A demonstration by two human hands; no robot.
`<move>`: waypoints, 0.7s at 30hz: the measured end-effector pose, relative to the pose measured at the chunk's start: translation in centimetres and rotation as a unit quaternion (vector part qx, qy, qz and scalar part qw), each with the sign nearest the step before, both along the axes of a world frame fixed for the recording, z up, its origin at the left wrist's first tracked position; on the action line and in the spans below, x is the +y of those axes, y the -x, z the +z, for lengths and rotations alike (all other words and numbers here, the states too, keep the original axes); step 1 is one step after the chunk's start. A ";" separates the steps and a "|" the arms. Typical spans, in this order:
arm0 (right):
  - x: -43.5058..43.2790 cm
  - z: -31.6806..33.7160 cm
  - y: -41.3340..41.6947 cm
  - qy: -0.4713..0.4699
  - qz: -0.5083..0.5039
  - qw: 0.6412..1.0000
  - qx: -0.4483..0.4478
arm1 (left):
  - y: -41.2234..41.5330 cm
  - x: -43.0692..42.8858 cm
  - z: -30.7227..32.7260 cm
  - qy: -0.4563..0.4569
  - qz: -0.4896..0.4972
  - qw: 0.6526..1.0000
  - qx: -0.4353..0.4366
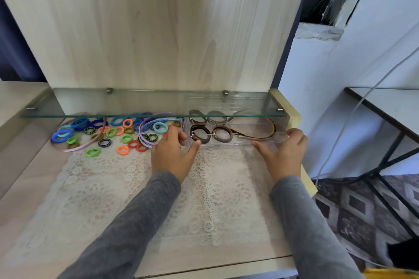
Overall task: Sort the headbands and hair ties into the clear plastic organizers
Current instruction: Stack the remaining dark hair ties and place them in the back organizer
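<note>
A clear plastic organizer (260,140) lies under the glass shelf at the back right of the desk. It holds brown hair ties (200,134) and a brown headband (260,137). My left hand (173,154) grips its left end, fingers curled over the rim and thumb against the front wall. My right hand (284,155) grips its right end the same way. Left of the organizer lie several loose hair ties (106,135) in blue, green, orange and black, a pink headband (77,147) and purple and blue headbands (147,124).
A glass shelf (145,106) hangs low over the back of the desk, above the ties and the organizer. A white lace mat (136,188) covers the desk in front. A wooden back panel (158,29) rises behind. The desk's right edge (306,176) lies close to my right hand.
</note>
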State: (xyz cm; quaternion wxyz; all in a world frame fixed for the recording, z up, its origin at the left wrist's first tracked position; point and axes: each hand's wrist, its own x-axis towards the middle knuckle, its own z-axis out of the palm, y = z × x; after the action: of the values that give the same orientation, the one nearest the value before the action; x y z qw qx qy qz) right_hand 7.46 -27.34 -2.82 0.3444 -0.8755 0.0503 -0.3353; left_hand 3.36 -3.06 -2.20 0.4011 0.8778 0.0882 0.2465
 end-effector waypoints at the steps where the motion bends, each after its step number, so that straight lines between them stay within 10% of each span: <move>1: 0.3 0.0 -0.1 -0.012 -0.002 1.000 -0.003 | -0.2 -0.1 -0.1 0.003 0.005 1.000 -0.005; 21: 3.5 -2.2 -1.3 0.018 -0.003 1.000 0.012 | -1.9 -1.3 -2.0 0.054 -0.046 0.996 -0.061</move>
State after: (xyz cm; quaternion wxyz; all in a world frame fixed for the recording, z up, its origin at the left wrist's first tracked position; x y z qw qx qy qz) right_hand 8.78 -23.85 -5.05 0.3271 -0.8853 0.0516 -0.3264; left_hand 5.30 -4.33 -4.21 0.4632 0.8415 0.0362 0.2756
